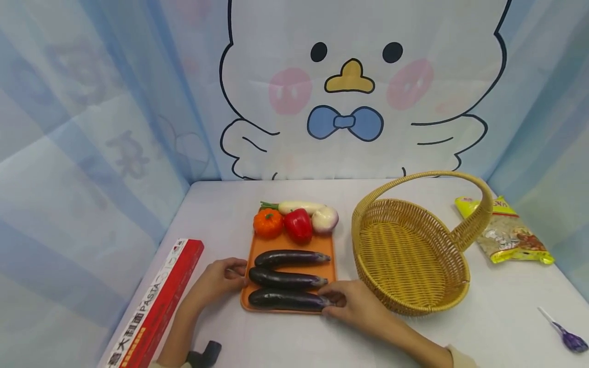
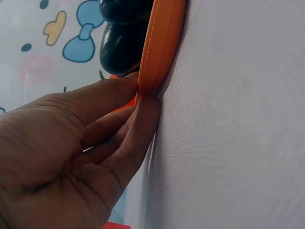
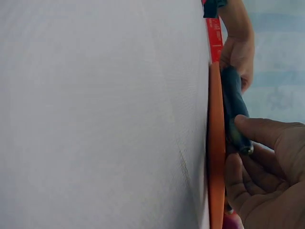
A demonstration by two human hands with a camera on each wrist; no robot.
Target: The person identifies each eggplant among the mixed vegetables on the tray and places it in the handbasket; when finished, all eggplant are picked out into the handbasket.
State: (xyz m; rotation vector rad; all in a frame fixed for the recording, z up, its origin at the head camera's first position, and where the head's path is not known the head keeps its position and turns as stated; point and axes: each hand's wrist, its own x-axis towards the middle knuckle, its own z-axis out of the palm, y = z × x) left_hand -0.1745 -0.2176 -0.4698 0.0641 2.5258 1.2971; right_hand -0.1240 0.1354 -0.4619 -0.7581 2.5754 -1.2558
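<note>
Three dark purple eggplants lie side by side across an orange tray (image 1: 263,244). At the nearest eggplant (image 1: 286,300), the right hand (image 1: 356,302) pinches the stem end, its thumb on the eggplant (image 3: 233,102) in the right wrist view. The left hand (image 1: 219,281) pinches the tray's left edge, with the thumb and fingertips at the orange rim (image 2: 161,47) in the left wrist view. The middle eggplant (image 1: 285,278) and far eggplant (image 1: 290,258) rest untouched. Behind them on the tray sit an orange pumpkin (image 1: 268,223), a red bell pepper (image 1: 298,225), a purple-white turnip (image 1: 324,220) and a white radish (image 1: 299,207).
A wicker basket (image 1: 405,260) with a tall handle stands right of the tray. Behind it lies a yellow food packet (image 1: 513,230). A purple lollipop (image 1: 572,340) is at the right edge. Left of the left arm lies a long red pasta box (image 1: 158,301).
</note>
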